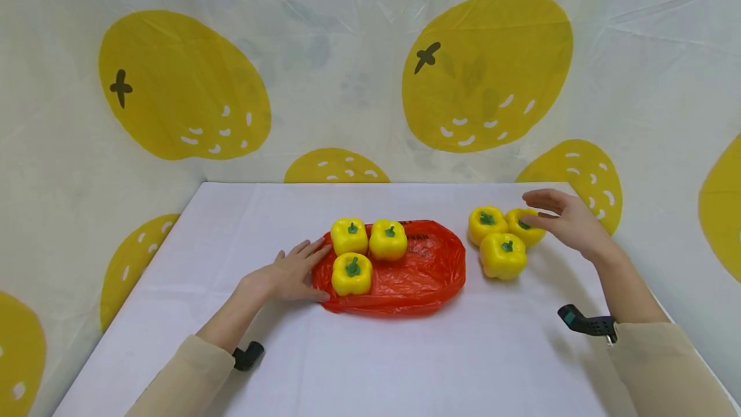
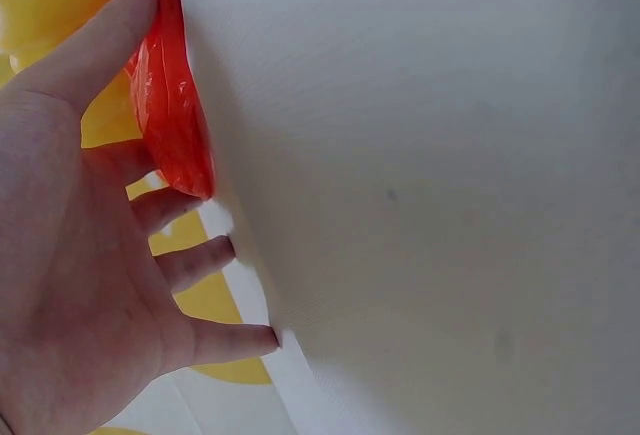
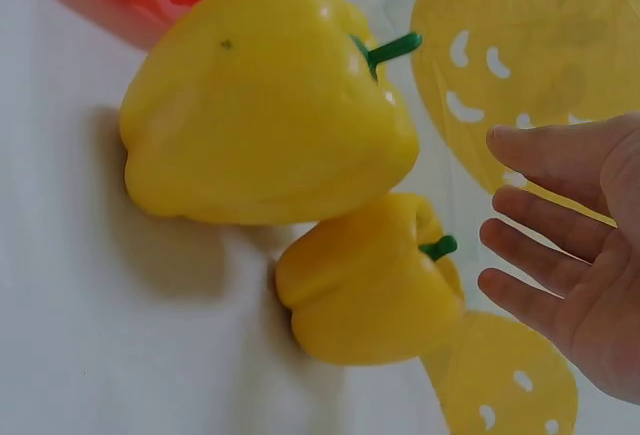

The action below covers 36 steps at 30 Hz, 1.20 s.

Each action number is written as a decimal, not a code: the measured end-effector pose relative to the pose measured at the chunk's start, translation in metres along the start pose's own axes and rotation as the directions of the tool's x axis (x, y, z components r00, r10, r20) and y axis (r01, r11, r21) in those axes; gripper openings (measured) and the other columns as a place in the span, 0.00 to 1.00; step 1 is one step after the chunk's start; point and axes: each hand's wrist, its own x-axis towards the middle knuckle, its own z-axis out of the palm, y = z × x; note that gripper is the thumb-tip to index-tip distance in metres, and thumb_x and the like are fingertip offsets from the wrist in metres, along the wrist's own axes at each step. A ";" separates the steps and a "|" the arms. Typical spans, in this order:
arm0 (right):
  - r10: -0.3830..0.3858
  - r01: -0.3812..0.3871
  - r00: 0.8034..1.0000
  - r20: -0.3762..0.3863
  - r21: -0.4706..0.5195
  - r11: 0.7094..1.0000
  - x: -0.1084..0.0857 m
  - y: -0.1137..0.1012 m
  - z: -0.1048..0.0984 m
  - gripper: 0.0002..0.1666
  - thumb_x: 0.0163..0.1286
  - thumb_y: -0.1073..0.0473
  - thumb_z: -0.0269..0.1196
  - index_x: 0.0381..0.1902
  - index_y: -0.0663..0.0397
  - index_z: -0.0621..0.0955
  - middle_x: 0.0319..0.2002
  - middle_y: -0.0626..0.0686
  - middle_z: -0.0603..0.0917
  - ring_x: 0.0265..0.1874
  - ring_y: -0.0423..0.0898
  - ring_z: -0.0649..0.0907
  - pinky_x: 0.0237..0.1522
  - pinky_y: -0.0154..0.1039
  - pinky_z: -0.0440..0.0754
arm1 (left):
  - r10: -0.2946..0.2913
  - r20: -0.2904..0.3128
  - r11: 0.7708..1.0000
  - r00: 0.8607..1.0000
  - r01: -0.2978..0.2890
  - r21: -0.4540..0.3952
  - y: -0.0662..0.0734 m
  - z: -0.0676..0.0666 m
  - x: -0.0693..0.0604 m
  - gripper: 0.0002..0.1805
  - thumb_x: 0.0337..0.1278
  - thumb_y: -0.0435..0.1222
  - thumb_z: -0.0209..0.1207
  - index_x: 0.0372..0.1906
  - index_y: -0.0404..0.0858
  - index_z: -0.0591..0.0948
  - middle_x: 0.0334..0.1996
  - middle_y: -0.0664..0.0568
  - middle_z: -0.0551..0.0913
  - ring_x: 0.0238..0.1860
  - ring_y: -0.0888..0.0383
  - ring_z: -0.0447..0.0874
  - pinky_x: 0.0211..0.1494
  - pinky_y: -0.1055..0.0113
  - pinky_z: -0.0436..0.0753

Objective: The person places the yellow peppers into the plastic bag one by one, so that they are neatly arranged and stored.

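A red plastic bag (image 1: 428,269) lies spread on the white table, with three yellow peppers on its left part, one of them in front (image 1: 352,274). My left hand (image 1: 289,272) touches the bag's left edge, fingers spread; the left wrist view shows the thumb against the red plastic (image 2: 170,105). Three more yellow peppers stand right of the bag, the nearest (image 1: 503,256) in front. Above the rear right one (image 1: 525,226) hovers my right hand (image 1: 570,221), holding nothing. In the right wrist view its fingers are extended beside two peppers (image 3: 370,285), with a gap between.
The white table (image 1: 370,365) runs back to a pale curtain (image 1: 336,82) printed with large yellow fruit shapes. The curtain also hangs along the left and right sides. Dark devices are strapped at both wrists.
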 end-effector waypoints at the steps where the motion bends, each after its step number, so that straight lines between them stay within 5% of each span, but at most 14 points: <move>1: 0.002 -0.002 1.000 0.001 0.000 1.000 0.000 0.003 0.000 0.35 0.75 0.55 0.66 0.71 0.68 0.68 0.66 0.68 0.74 0.67 0.68 0.71 0.50 0.15 0.72 | 0.000 0.001 1.000 1.000 0.000 -0.003 0.000 0.000 0.000 0.57 0.53 0.60 0.70 0.83 0.49 0.55 0.83 0.49 0.49 0.80 0.39 0.44 0.72 0.25 0.47; 8: 0.040 -0.040 0.999 0.019 -0.004 0.999 0.000 0.019 -0.003 0.38 0.76 0.51 0.65 0.73 0.67 0.66 0.68 0.70 0.72 0.70 0.69 0.68 0.53 0.17 0.71 | 0.003 0.000 1.000 1.000 -0.003 -0.005 -0.001 0.001 0.000 0.58 0.52 0.61 0.70 0.83 0.49 0.55 0.83 0.49 0.48 0.80 0.39 0.43 0.72 0.25 0.47; 12: 0.069 -0.068 0.997 0.046 -0.021 0.997 0.002 0.026 -0.003 0.40 0.75 0.50 0.65 0.75 0.66 0.65 0.70 0.70 0.69 0.71 0.70 0.66 0.66 0.44 0.74 | 0.011 0.000 1.000 1.000 -0.011 0.000 -0.002 0.001 0.000 0.58 0.53 0.61 0.70 0.83 0.49 0.55 0.83 0.48 0.48 0.80 0.39 0.43 0.72 0.25 0.46; 16: 0.085 -0.085 0.993 0.078 0.003 0.996 0.003 0.032 -0.002 0.42 0.74 0.51 0.67 0.76 0.65 0.64 0.72 0.71 0.66 0.72 0.72 0.62 0.67 0.70 0.64 | 0.016 -0.001 1.000 1.000 -0.016 0.001 -0.002 0.001 0.000 0.58 0.53 0.61 0.69 0.83 0.48 0.54 0.83 0.47 0.49 0.80 0.39 0.43 0.72 0.25 0.46; 24: 0.082 -0.095 0.983 0.166 0.073 0.993 0.004 0.044 -0.001 0.53 0.70 0.50 0.70 0.81 0.59 0.55 0.77 0.69 0.58 0.75 0.72 0.55 0.67 0.75 0.57 | 0.016 -0.004 1.000 1.000 -0.016 0.002 0.000 0.000 0.000 0.57 0.53 0.61 0.70 0.83 0.48 0.55 0.82 0.47 0.49 0.80 0.39 0.43 0.72 0.25 0.46; 36: 0.042 -0.059 0.973 0.226 0.069 0.996 0.003 0.051 -0.001 0.49 0.69 0.59 0.70 0.80 0.59 0.58 0.77 0.69 0.57 0.72 0.77 0.56 0.65 0.77 0.58 | 0.008 0.004 1.000 1.000 -0.008 -0.004 0.000 -0.001 -0.001 0.57 0.53 0.60 0.70 0.83 0.49 0.55 0.83 0.48 0.49 0.80 0.39 0.43 0.72 0.25 0.47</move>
